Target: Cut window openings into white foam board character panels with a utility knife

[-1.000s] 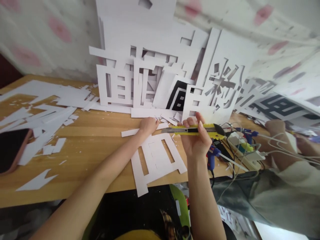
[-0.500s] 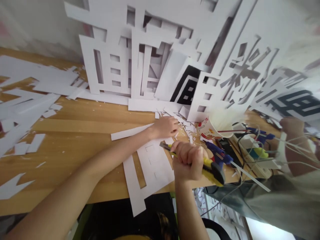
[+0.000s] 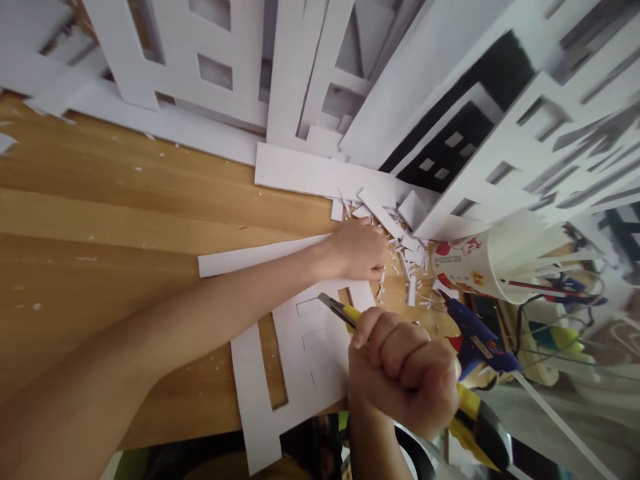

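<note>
My right hand (image 3: 405, 373) is wrapped round a yellow and black utility knife (image 3: 474, 423) with its blade out. The blade tip is at the uppermost of several small rectangles marked on a white cut-out board (image 3: 325, 360). I cannot tell whether they are cut through or drawn. One long slot in the board is open to the table. My left hand (image 3: 357, 250) is closed and rests at the board's far part, beside white scraps (image 3: 383, 213). Its fingertips are turned away, so what they hold, if anything, is hidden. My left forearm lies across the board.
Large white cut-out panels (image 3: 290, 80) lean along the back of the wooden table (image 3: 125, 213). To the right lie a tipped paper cup (image 3: 463, 263) and a blue glue gun (image 3: 477, 340) with a white glue stick. Cables and a power strip (image 3: 537, 360) are behind it.
The view has come closer to the board and tilted. The knife tip still sits near the upper rectangle, and both hands stay in about the same place on the board.
</note>
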A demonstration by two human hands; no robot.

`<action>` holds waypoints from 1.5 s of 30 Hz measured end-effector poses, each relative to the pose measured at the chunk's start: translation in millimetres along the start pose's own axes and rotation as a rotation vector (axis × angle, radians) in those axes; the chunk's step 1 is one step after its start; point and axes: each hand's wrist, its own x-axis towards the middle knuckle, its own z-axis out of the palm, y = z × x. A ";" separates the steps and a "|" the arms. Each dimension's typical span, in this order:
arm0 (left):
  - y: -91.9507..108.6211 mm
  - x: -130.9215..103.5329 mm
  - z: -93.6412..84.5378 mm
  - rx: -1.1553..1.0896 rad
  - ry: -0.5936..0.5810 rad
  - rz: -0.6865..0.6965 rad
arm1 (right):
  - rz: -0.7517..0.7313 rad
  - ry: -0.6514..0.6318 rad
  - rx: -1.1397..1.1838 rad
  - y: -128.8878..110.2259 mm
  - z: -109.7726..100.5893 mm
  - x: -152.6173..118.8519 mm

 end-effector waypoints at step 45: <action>1.0 0.5 2.6 -0.026 -0.019 0.039 | -0.027 -0.058 -0.272 -11.1 -9.0 -28.1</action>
